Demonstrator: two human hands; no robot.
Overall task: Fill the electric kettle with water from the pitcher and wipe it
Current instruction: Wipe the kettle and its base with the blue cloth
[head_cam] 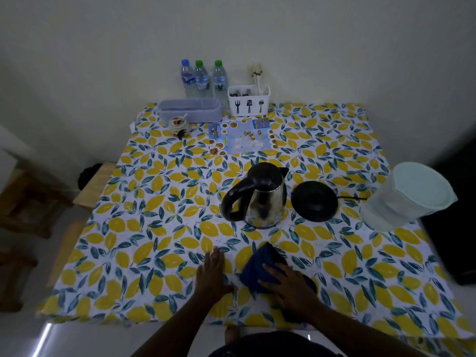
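A steel electric kettle (260,195) with a black handle and closed black lid stands in the middle of the lemon-print table (144,202). Its round black base (314,200) lies just to its right, with a cord running right. A translucent pitcher (405,195) with a pale lid stands at the right edge. A dark blue cloth (260,264) lies near the front edge. My right hand (291,287) rests flat on top of the cloth. My left hand (212,274) lies flat on the tablecloth just left of the cloth, holding nothing.
Three water bottles (202,78) stand against the back wall beside a white cutlery holder (248,100). A grey lidded box (190,109), a small ceramic jar (179,127) and a blue menu sheet (242,137) lie at the back. Wooden stools (90,184) stand to the left.
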